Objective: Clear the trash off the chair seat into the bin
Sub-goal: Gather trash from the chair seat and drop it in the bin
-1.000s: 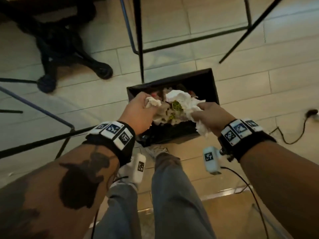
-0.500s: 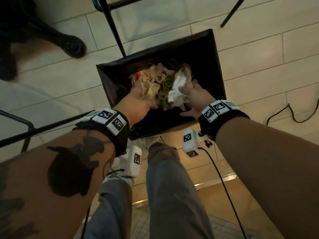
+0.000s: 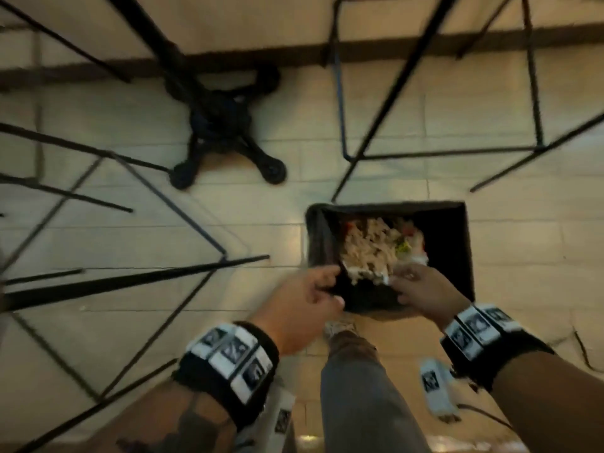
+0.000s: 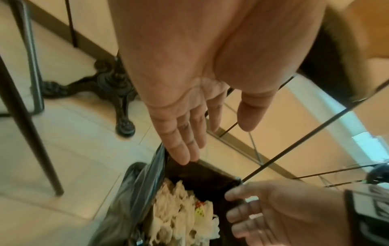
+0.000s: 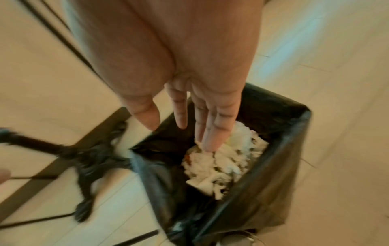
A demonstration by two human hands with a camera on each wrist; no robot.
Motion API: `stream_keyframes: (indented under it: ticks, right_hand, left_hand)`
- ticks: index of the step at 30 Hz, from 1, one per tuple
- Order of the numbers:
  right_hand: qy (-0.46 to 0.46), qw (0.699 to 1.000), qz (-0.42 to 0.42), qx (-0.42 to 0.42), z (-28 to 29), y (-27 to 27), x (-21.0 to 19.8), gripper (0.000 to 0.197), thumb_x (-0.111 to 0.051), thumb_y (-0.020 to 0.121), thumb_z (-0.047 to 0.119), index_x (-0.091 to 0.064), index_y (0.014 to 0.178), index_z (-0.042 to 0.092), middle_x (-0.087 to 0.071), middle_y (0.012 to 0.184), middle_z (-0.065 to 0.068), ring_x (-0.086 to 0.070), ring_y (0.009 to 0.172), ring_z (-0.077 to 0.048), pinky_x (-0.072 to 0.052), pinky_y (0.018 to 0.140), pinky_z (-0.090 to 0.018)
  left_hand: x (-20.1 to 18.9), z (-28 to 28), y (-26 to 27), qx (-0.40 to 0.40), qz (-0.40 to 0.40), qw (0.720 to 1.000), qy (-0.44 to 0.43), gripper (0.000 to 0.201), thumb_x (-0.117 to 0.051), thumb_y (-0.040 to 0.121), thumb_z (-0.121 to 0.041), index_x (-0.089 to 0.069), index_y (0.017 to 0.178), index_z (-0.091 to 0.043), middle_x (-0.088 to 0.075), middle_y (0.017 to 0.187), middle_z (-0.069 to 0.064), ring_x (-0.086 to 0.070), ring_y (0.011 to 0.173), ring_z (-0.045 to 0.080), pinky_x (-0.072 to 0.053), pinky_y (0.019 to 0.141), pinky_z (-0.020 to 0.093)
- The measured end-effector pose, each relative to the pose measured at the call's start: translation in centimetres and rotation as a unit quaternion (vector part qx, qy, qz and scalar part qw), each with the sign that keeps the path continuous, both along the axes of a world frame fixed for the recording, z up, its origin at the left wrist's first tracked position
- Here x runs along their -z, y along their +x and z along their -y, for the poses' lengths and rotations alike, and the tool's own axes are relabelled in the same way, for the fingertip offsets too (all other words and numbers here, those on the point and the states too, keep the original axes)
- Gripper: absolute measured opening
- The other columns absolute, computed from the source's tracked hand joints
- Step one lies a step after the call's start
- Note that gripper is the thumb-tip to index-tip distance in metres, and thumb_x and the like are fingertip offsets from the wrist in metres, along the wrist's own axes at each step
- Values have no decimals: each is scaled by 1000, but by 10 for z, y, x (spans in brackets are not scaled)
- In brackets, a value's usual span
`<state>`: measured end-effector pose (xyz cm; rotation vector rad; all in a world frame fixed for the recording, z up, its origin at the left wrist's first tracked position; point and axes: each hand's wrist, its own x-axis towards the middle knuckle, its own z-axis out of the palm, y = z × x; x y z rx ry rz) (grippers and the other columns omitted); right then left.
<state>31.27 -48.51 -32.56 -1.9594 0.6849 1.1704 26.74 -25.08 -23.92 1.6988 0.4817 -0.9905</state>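
A black-lined bin (image 3: 454, 243) stands on the tiled floor with crumpled white tissues and food scraps (image 3: 376, 250) piled inside. My left hand (image 3: 327, 282) hovers over the bin's near left corner, its fingers straight and holding nothing; the left wrist view shows the left hand (image 4: 210, 141) the same way. My right hand (image 3: 405, 282) is over the near edge of the pile. In the right wrist view the right hand (image 5: 179, 131) is spread flat above the tissues (image 5: 223, 161), empty. The chair seat is not in view.
A black cast table base (image 3: 225, 125) stands behind the bin to the left. Thin black metal legs (image 3: 183, 207) cross the floor on the left and behind. A cable (image 3: 581, 351) lies at the right. My leg (image 3: 359, 387) and shoe are just before the bin.
Both hands have let go of the tissues, which now lie in the bin, and have drawn back to its near edge. The head view has lifted and swung, blurring the floor.
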Motion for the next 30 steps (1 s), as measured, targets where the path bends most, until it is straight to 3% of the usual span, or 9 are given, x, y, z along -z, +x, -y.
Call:
stream_keyframes:
  ticks: [2, 4, 6, 8, 11, 16, 20, 24, 30]
  right_hand:
    - [6, 996, 25, -80, -39, 5, -50, 20, -67, 96, 19, -67, 114, 11, -73, 88, -14, -67, 74, -24, -57, 66, -36]
    - [6, 979, 96, -180, -81, 13, -100, 21, -73, 87, 45, -69, 102, 30, -76, 83, -1, -72, 77, -19, -60, 79, -45]
    - [23, 959, 141, -245, -126, 22, -151, 24, -72, 82, 58, -67, 96, 39, -75, 85, 2, -74, 79, -18, -60, 83, -51]
    - [64, 929, 178, -317, -178, 23, -210, 8, -69, 93, 37, -66, 99, 40, -75, 91, 6, -74, 84, -17, -62, 81, -47]
    - [111, 884, 204, -406, -257, 22, -283, 12, -64, 96, 34, -65, 108, 37, -73, 97, 6, -71, 89, -14, -61, 82, -42]
    - [173, 808, 276, -491, -376, 7, -362, 16, -63, 90, 48, -66, 105, 41, -74, 93, 9, -72, 84, -10, -60, 82, -45]
    - [200, 740, 339, -546, -470, -6, -376, 29, -64, 90, 49, -63, 116, 36, -69, 108, 9, -67, 92, -7, -57, 89, -39]
    - [188, 662, 349, -636, -550, -23, -365, 61, -70, 89, 50, -47, 144, 35, -52, 143, 1, -57, 115, -10, -45, 93, -30]
    - [154, 583, 308, -735, -621, -49, -334, 118, -80, 67, 69, -5, 157, 53, -2, 172, -6, -9, 156, -42, -24, 118, -65]
  left_hand:
    - [-50, -30, -21, 18, 28, 999, 3, 48, -66, 95, -27, -57, 143, -28, -67, 129, -9, -69, 100, 7, -55, 93, 20]
    - [-100, -63, -41, 7, 57, 998, -3, 42, -66, 93, -34, -61, 135, -32, -69, 120, -12, -69, 100, 14, -57, 96, 34]
    - [-149, -98, -63, -22, 103, 994, 10, 36, -66, 95, -37, -62, 130, -39, -70, 118, -16, -68, 100, 8, -57, 95, 33]
    - [-196, -132, -88, -59, 148, 987, 17, 32, -66, 96, -39, -61, 127, -44, -68, 120, -19, -67, 104, 1, -56, 96, 30]
    - [-250, -178, -129, -131, 224, 965, 47, 26, -68, 95, -37, -65, 119, -44, -69, 118, -20, -68, 104, -2, -58, 92, 30]
    - [-286, -246, -183, -318, 317, 870, 205, 20, -71, 91, -35, -68, 109, -41, -68, 108, -22, -67, 100, 1, -53, 81, 11]
    - [-278, -302, -197, -376, 314, 786, 378, 41, -71, 87, -43, -51, 123, -45, -51, 126, -19, -51, 114, -3, -43, 91, 11]
    - [-258, -345, -198, -444, 265, 712, 475, 71, -81, 80, -39, -45, 141, -30, -42, 149, 3, -43, 136, 21, -44, 106, 34]
    - [-229, -379, -184, -501, 108, 718, 471, 105, -83, 77, -43, -19, 158, -28, -6, 169, 14, -13, 155, 38, -27, 121, 51]
